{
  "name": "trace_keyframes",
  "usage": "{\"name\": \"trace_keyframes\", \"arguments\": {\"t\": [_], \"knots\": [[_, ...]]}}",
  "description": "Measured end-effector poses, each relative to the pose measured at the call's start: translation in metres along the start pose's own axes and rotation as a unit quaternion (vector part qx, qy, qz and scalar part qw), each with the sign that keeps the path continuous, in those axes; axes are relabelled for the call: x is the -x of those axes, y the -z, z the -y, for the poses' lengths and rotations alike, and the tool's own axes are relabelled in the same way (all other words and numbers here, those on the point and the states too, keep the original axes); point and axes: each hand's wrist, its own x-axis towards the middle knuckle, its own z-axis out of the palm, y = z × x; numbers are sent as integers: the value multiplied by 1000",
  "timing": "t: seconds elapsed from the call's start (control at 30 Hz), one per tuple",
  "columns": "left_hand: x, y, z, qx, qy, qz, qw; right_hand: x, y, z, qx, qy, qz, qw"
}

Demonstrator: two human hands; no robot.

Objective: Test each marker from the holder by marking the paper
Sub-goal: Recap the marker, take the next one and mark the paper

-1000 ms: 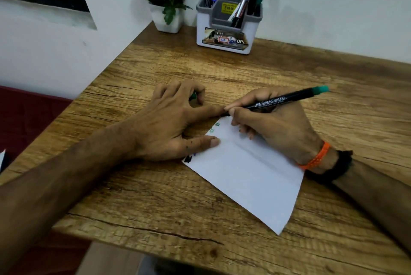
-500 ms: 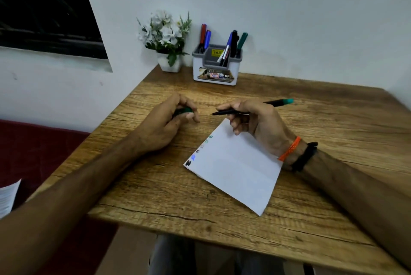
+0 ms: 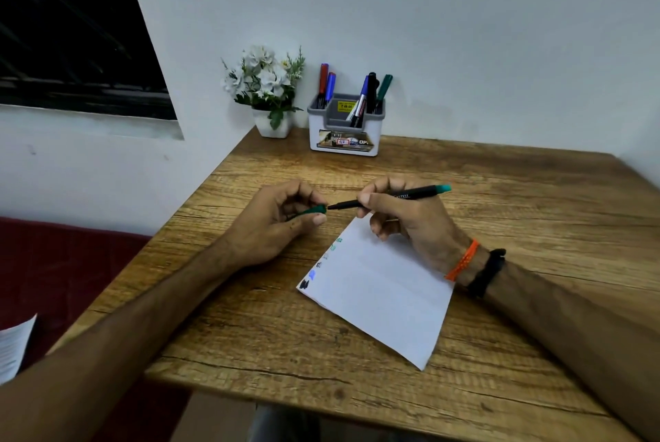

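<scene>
Two hands meet above the wooden worktop, just beyond the far corner of the paper. The right hand is clamped round a black-barrelled marker with a teal end, its fingers and thumb pinching the barrel so that the tip points leftward. The left hand pinches the green cap between thumb and fingers, the cap's mouth turned toward the marker's tip and just short of it; whether the two already touch cannot be told from this angle. The paper lies flat beneath the right hand, and a column of small test marks in green, blue and black runs along its left edge. The holder stands well apart at the back of the worktop against the wall, with five markers upright in it, beside a small pot of white flowers.

The step in hand appears to be recapping a marker that has been tried. The next move calls for lining tip and cap on one axis, pressing them together until the cap seats, then returning the marker to the holder and drawing out another. A misaligned push could smear ink on the fingers.
</scene>
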Motion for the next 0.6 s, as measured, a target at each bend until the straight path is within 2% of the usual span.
{"name": "trace_keyframes", "arguments": {"t": [0.3,0.47,0.6], "knots": [[-2,0,2,-16,-29,-1,999,0,-3,-3,18,15,-32,999],[-2,1,0,2,-12,-19,1000,-4,6,-4,-44,-23,16,999],[0,1,-5,2,-13,-26,1000,-3,7,-5,-10,-14,25,1000]]}}
